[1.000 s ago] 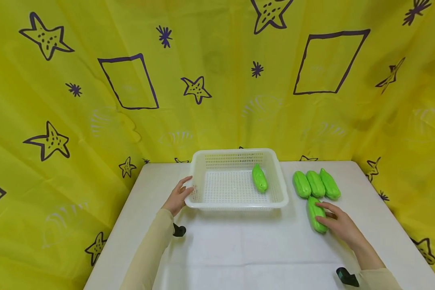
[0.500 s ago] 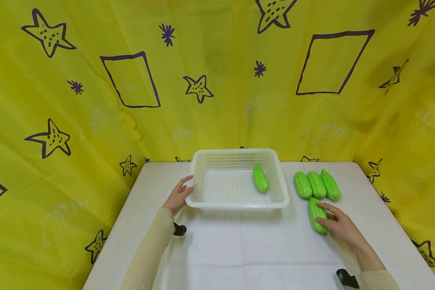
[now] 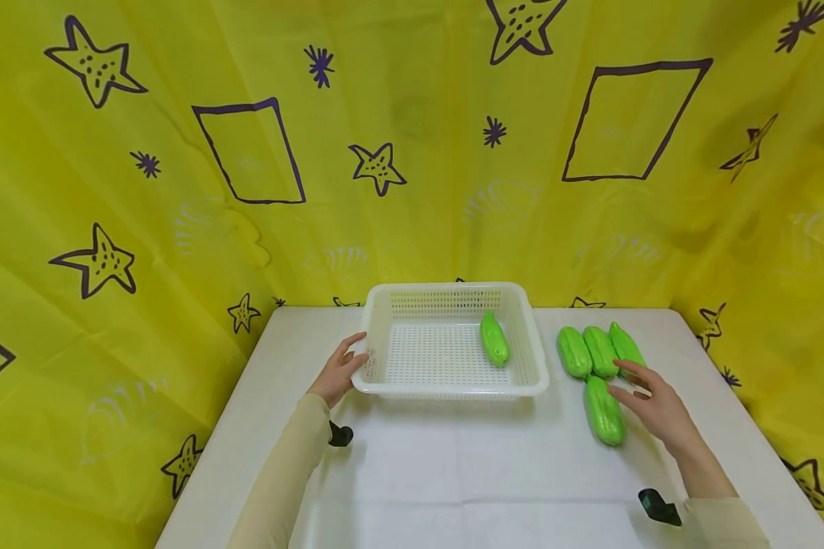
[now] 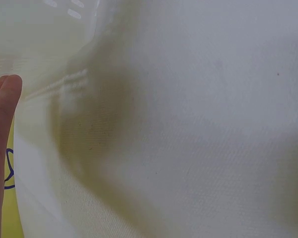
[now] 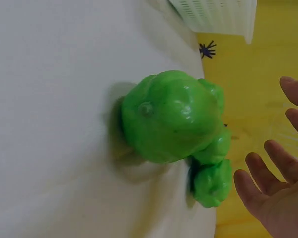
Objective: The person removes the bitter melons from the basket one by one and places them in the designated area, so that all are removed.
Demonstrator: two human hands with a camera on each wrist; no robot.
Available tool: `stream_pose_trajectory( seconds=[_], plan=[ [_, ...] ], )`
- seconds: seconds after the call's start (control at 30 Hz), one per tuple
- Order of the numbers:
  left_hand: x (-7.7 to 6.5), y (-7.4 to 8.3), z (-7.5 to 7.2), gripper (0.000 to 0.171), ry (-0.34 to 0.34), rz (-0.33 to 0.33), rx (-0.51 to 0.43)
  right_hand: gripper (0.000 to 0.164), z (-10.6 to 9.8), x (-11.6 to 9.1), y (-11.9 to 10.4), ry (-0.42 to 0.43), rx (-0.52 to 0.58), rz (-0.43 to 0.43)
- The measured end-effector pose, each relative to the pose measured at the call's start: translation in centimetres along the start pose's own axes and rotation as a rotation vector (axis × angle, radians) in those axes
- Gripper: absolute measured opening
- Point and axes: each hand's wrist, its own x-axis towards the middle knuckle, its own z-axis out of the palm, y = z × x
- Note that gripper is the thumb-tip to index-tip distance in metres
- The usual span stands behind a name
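In the head view, my left hand (image 3: 335, 374) rests against the left rim of a white perforated plastic basket (image 3: 439, 390). Its fingers look fairly straight in the left wrist view. One glossy green, long, ridged vegetable (image 3: 494, 341) lies inside the basket on the right. My right hand (image 3: 659, 408) hovers with spread fingers just right of another green vegetable (image 3: 604, 412), holding nothing. Behind that one, three more lie side by side: left (image 3: 574, 353), middle (image 3: 600, 352) and right (image 3: 626, 343), the last partly hidden by my fingers.
A white cloth (image 3: 453, 465) covers the table. Yellow curtains (image 3: 412, 229) with drawn starfish stand behind it and along both sides. The basket stands near the table's back edge.
My right hand has let go of the nearest green vegetable and shifted up and slightly right. That vegetable stays on the table; my left hand keeps its place at the basket.
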Motion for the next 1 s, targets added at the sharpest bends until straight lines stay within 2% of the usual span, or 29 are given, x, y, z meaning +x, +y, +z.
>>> stream_pose_trajectory(
  seconds=[0.27,0.6,0.77,1.0],
  plan=[
    [0.1,-0.1,0.0,0.051,0.004,-0.007,-0.003,0.070,-1.1,1.6,-3.0,0.078,0.091,0.033],
    [0.1,-0.1,-0.2,0.052,-0.017,0.012,-0.006,0.073,-1.0,4.1,-6.7,0.093,0.190,0.029],
    [0.1,-0.1,-0.2,0.052,-0.019,0.001,-0.005,0.081,-0.7,5.7,-8.6,0.036,0.217,0.044],
    [0.0,0.0,-0.3,0.052,-0.015,-0.002,0.009,0.083,-0.4,8.2,-11.1,-0.077,0.223,0.018]
  ],
)
